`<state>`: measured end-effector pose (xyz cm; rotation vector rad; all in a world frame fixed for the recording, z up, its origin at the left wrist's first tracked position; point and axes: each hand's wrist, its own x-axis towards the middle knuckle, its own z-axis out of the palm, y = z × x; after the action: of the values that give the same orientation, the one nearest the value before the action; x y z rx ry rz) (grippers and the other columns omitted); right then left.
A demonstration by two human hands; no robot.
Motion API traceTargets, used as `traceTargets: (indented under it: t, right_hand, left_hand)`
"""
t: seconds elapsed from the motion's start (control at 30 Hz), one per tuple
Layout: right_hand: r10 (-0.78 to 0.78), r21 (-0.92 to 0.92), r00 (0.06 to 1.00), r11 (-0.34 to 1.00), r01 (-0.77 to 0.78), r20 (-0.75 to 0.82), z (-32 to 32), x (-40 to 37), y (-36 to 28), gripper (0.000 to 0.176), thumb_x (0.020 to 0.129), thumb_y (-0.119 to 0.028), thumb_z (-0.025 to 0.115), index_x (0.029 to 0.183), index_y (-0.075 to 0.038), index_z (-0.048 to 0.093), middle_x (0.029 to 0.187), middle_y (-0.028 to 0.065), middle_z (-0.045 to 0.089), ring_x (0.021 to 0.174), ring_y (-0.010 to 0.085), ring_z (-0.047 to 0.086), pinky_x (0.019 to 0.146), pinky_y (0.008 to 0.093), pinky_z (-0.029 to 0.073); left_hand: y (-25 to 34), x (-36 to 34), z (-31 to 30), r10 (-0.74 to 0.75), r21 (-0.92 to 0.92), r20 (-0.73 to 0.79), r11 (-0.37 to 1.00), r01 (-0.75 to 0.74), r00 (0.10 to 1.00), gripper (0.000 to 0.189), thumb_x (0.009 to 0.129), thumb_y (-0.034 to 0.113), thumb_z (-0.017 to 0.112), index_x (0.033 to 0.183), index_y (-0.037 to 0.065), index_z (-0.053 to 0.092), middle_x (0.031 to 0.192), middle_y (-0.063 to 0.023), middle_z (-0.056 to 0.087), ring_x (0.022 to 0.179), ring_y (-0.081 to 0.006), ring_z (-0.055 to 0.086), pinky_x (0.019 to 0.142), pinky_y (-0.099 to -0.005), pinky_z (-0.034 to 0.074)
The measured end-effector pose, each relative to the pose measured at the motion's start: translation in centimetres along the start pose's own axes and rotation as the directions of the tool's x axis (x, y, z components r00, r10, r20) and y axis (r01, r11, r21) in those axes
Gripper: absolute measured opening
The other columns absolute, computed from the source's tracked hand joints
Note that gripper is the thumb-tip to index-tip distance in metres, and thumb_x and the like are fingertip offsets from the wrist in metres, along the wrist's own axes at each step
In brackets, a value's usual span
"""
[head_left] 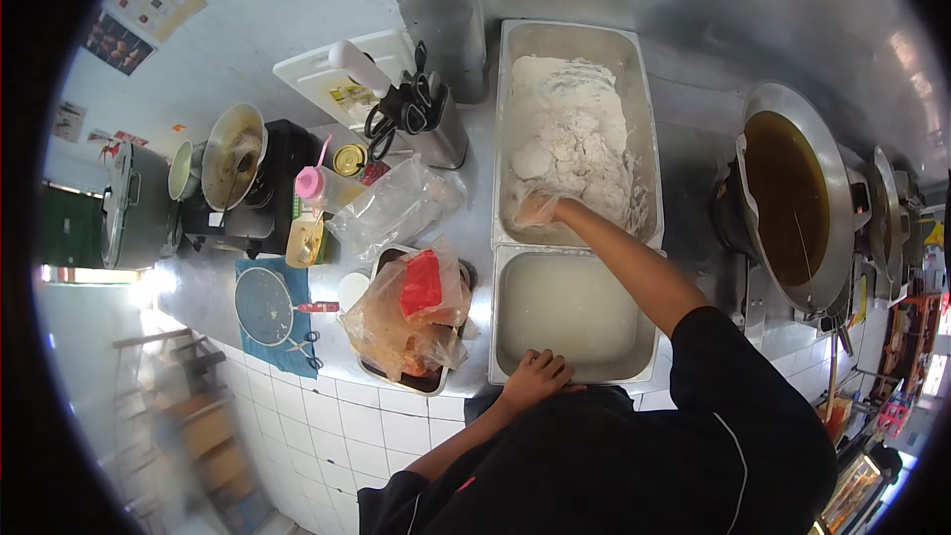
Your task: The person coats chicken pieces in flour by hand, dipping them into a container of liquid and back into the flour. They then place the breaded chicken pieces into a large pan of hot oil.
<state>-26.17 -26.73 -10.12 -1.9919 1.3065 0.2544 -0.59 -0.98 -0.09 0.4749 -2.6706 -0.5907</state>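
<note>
A deep metal tray [649, 139] holds white flour [570, 129] with lumpy, flour-covered pieces in it. My right hand [540, 209] reaches into the near left part of this tray, in what looks like a clear plastic glove; its fingers are blurred and partly hidden, and whether they hold anything does not show. Directly in front is a second metal tray [649, 357] with cloudy whitish liquid [570, 307]. On this tray's near rim rests my left hand [540, 376], bare, its fingers slightly apart and bent, nothing visible in them.
Right: a large wok [837, 238] of brown oil. Left: plastic bags [421, 282] over a metal tray, a pink-capped bottle [310, 184], a strainer [264, 307] and scissors [305, 345] on a blue cloth. Behind these stands a utensil holder [446, 134]; a pan [234, 159] sits farther left.
</note>
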Motion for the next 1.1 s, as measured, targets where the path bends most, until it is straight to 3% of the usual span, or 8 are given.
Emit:
traceTargets:
  t: [0.23,0.4,0.47,0.5,0.6,0.7,0.93,1.1]
  right_hand:
    - [0.101,0.166,0.995,0.981,-0.098,-0.007,-0.2,-3.5,0.8,0.045,0.088,-0.033,0.057,0.07,0.007,0.065,0.069,0.0212,0.065,0.059,0.0279,0.059,0.06,0.0478,0.049]
    - [0.306,0.477,0.832,0.877,-0.057,-0.462,-0.4,-4.1,1.7,0.042,0.086,-0.031,0.062,0.07,0.008,0.065,0.065,0.0202,0.062,0.058,0.0288,0.058,0.06,0.0485,0.05]
    - [0.387,0.593,0.79,0.804,-0.037,-0.476,-0.7,-5.1,3.5,0.04,0.086,-0.031,0.062,0.077,0.008,0.065,0.072,0.022,0.063,0.066,0.0292,0.06,0.065,0.0475,0.051]
    - [0.353,0.571,0.861,0.816,-0.092,-0.366,-1.6,-5.9,4.8,0.039,0.087,-0.031,0.062,0.083,0.008,0.066,0.079,0.0235,0.064,0.072,0.0299,0.062,0.069,0.0472,0.052]
    - [0.353,-0.127,0.894,0.908,-0.398,-0.276,-2.1,-5.6,5.6,0.043,0.089,-0.027,0.059,0.117,0.005,0.061,0.113,0.0262,0.065,0.1,0.0369,0.064,0.084,0.0528,0.051]
    - [0.45,-0.089,0.708,0.808,-0.582,-0.544,1.8,-6.6,4.6,0.047,0.09,-0.026,0.057,0.128,0.002,0.058,0.12,0.0233,0.064,0.108,0.0408,0.063,0.088,0.0562,0.049]
    - [0.408,-0.294,0.904,0.856,-0.426,-0.126,1.0,-6.9,2.8,0.048,0.089,-0.028,0.057,0.127,0.002,0.059,0.123,0.0238,0.063,0.112,0.0357,0.062,0.095,0.0512,0.049]
    - [-0.015,-0.169,0.943,0.985,-0.044,-0.332,4.9,1.5,3.7,0.039,0.086,-0.026,0.057,0.107,0.006,0.067,0.1,0.0237,0.068,0.091,0.0344,0.066,0.083,0.0493,0.052]
  left_hand:
    - [0.1,0.1,-0.3,0.012,0.008,-0.002,1.0,-0.012,1.0,0.037,0.086,0.051,0.071,0.084,0.016,0.06,0.086,-0.0001,0.055,0.085,-0.0183,0.057,0.073,-0.0345,0.045]
    - [-0.1,-0.1,0.1,0.01,0.01,-0.011,1.0,-0.01,1.0,0.039,0.088,0.053,0.067,0.085,0.015,0.061,0.086,-0.0016,0.055,0.085,-0.0196,0.057,0.072,-0.0355,0.046]
    - [-0.2,0.2,0.0,0.012,0.007,-0.018,1.0,-0.012,1.0,0.039,0.088,0.053,0.067,0.085,0.015,0.061,0.086,-0.0018,0.055,0.085,-0.0198,0.057,0.073,-0.0358,0.045]
    - [-0.1,0.1,-0.1,0.019,0.003,-0.015,1.0,-0.019,1.0,0.039,0.088,0.053,0.067,0.085,0.015,0.061,0.086,-0.0019,0.056,0.085,-0.0199,0.057,0.073,-0.0359,0.045]
    - [-0.1,0.0,0.0,0.019,0.002,-0.013,1.0,-0.019,1.0,0.04,0.088,0.054,0.067,0.085,0.014,0.061,0.087,-0.0022,0.056,0.085,-0.0202,0.057,0.073,-0.0362,0.045]
    - [0.0,-0.1,0.1,0.012,0.006,-0.021,1.0,-0.012,1.0,0.04,0.088,0.054,0.067,0.085,0.014,0.061,0.087,-0.0023,0.056,0.085,-0.0202,0.057,0.073,-0.0362,0.045]
    - [0.0,-0.3,0.2,0.021,0.024,-0.035,0.999,-0.021,0.999,0.036,0.086,0.052,0.07,0.088,0.017,0.062,0.087,0.0004,0.054,0.086,-0.017,0.057,0.074,-0.0341,0.045]
    - [0.0,-0.2,-0.1,0.015,0.023,-0.005,1.0,-0.015,1.0,0.035,0.086,0.051,0.07,0.089,0.017,0.063,0.088,0.0004,0.055,0.086,-0.0169,0.057,0.074,-0.0344,0.045]
